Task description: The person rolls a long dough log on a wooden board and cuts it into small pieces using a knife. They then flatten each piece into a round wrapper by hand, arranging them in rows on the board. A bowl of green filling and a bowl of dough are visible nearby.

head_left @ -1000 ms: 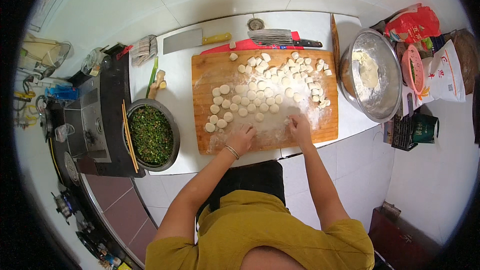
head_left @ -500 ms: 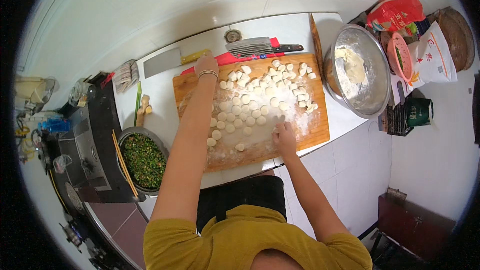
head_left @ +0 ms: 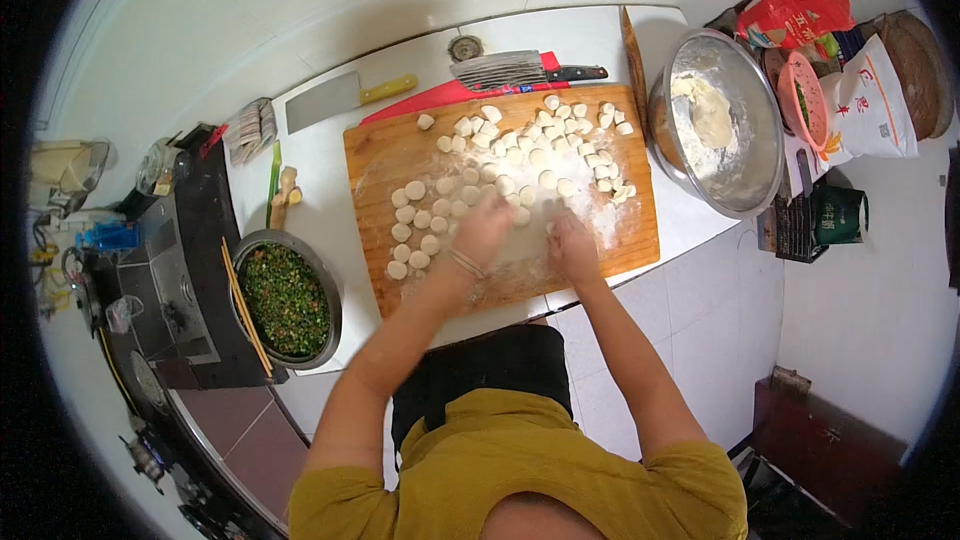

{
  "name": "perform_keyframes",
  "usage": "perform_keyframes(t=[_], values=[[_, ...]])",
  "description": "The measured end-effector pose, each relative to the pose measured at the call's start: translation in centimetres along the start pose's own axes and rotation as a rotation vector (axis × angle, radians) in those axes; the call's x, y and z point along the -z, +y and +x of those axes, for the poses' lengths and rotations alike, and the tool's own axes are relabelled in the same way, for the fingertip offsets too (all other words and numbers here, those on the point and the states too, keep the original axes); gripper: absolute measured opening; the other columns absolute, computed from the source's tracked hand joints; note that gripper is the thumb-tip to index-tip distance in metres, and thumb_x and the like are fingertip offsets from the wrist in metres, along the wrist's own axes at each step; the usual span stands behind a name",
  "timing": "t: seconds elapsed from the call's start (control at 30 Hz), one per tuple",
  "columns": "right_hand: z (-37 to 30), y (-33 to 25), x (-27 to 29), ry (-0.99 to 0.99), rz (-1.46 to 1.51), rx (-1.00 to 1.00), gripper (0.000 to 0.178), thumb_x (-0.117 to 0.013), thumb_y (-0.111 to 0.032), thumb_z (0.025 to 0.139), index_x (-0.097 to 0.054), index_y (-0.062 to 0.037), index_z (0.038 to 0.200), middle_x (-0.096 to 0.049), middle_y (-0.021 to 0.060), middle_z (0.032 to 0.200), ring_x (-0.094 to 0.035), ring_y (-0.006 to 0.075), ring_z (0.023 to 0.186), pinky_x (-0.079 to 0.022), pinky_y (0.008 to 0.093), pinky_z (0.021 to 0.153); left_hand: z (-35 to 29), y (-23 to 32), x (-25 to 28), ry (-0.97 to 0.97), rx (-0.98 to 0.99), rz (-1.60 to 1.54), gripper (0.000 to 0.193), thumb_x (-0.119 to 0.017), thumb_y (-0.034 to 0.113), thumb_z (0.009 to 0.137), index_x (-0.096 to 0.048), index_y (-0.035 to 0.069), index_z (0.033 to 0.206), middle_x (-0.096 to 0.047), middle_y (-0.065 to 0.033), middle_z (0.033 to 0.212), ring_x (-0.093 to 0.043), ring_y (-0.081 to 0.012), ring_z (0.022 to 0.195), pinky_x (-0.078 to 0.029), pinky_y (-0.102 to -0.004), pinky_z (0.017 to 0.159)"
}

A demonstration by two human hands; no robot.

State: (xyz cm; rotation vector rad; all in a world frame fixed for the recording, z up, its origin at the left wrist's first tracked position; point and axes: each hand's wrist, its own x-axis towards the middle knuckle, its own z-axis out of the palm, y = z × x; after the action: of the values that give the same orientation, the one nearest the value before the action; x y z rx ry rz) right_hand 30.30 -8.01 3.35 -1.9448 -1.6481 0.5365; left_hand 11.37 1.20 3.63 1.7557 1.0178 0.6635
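Observation:
Many small round dough pieces (head_left: 415, 190) lie on a floured wooden board (head_left: 375, 155), flattened discs at left and middle, chunkier lumps toward the far right. My left hand (head_left: 482, 232) hovers over the near middle of the board, beside the discs; motion smears its fingers, so what they hold cannot be made out. Just right of it, my right hand (head_left: 573, 245) is closed low over the near side of the board, its fingers curled in. Whatever may be inside them is hidden. One lone dough piece (head_left: 425, 122) sits by the board's far left corner.
Behind the board lie a yellow-handled cleaver (head_left: 325, 103) and a black-handled knife (head_left: 575, 72). A steel bowl with dough and flour (head_left: 745, 195) stands right; a bowl of chopped green filling (head_left: 290, 300) with chopsticks (head_left: 246, 310) stands left. Ginger (head_left: 290, 180) and a rolling pin-like stick (head_left: 634, 70) lie nearby.
My left hand has drawn back from the board's far left corner to its near middle, where a dough piece now shows at that corner. My right hand stays nearly in place.

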Motion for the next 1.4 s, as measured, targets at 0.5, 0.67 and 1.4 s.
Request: perform_keyframes(t=[0.5,0.67,1.4], values=[[-1.3,2.4,0.7,-0.079,-0.125,0.013,0.03,-0.068,-0.005,0.071,-0.063,-0.0055,0.1,-0.057,0.0147,0.092,-0.06,0.0347,0.081,-0.05,0.0429,0.07,-7.5,1.7,-6.1,-0.004,0.153,0.352,0.027,-0.067,0.012,0.078,-0.059,0.005,0.103,-0.055,-0.0162,0.101,-0.059,-0.0375,0.087,-0.05,-0.0439,0.075],[-0.9,2.0,1.4,-0.07,-0.02,-0.044,0.024,-0.069,-0.006,0.071,-0.064,-0.0044,0.095,-0.057,0.0168,0.087,-0.059,0.0361,0.08,-0.05,0.0438,0.069,-7.6,0.9,-6.7,-0.072,0.112,0.377,0.023,-0.068,0.012,0.077,-0.059,0.005,0.097,-0.056,-0.0157,0.101,-0.06,-0.037,0.086,-0.05,-0.0438,0.073],[1.2,-0.6,0.9,0.196,-0.412,-0.099,0.06,-0.049,-0.031,0.093,-0.033,0.0009,0.141,-0.027,0.0253,0.147,-0.029,0.0448,0.131,-0.017,0.0585,0.109,-4.2,0.9,-12.1,0.025,0.01,0.709,0.062,-0.052,0.034,0.086,-0.036,0.006,0.138,-0.024,-0.0164,0.15,-0.023,-0.0339,0.137,-0.02,-0.0548,0.108]])
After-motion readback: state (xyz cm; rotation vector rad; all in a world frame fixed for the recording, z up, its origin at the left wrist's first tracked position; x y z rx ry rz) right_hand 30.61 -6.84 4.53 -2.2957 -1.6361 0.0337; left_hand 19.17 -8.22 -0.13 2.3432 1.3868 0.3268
